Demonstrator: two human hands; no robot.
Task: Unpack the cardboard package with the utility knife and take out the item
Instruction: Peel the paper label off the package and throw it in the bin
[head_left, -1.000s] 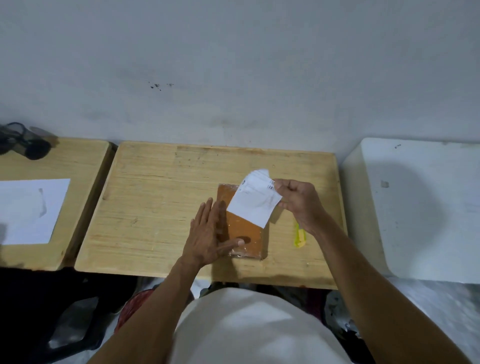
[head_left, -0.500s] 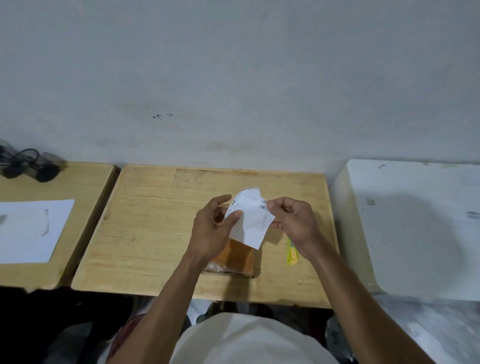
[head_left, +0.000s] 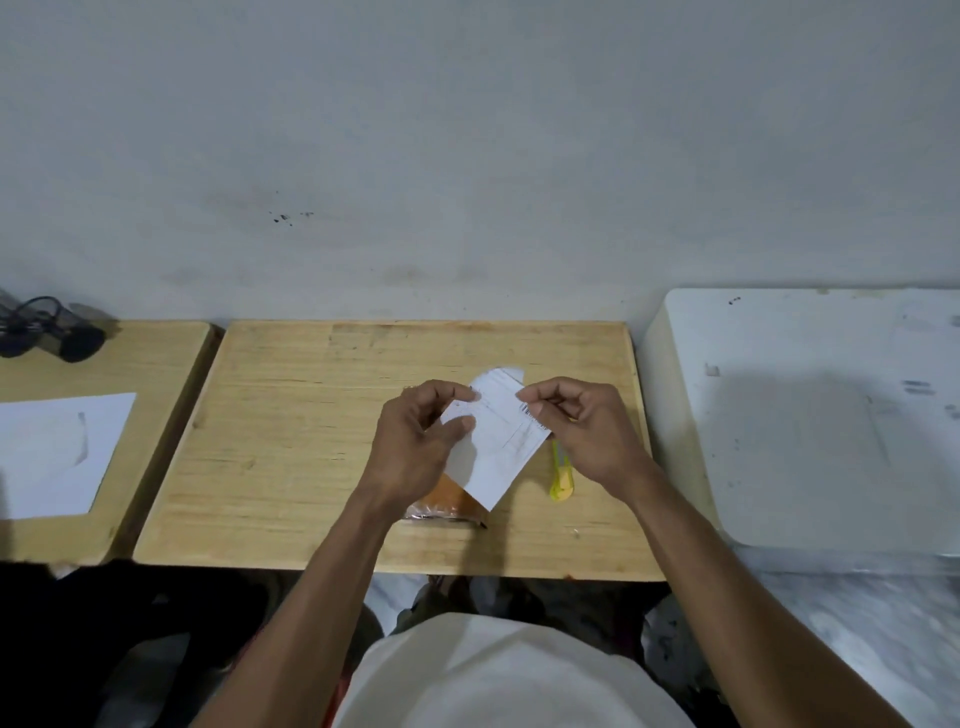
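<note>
A white printed paper label (head_left: 498, 441) is held up between both hands over the wooden table (head_left: 291, 441). My left hand (head_left: 415, 441) pinches its left edge and my right hand (head_left: 587, 426) pinches its upper right corner. Under the paper lies the flat brown cardboard package (head_left: 447, 501) wrapped in clear tape; only its near end shows. The yellow utility knife (head_left: 562, 478) lies on the table just right of the package, partly hidden by my right hand.
A second wooden table (head_left: 104, 364) stands at the left with a white sheet (head_left: 57, 452) and black cables (head_left: 47, 332). A white box-like surface (head_left: 810, 415) stands at the right. A grey wall runs behind.
My left hand has left the package and taken hold of the label's left edge. The label, held before only by my right hand, is now between both hands.
</note>
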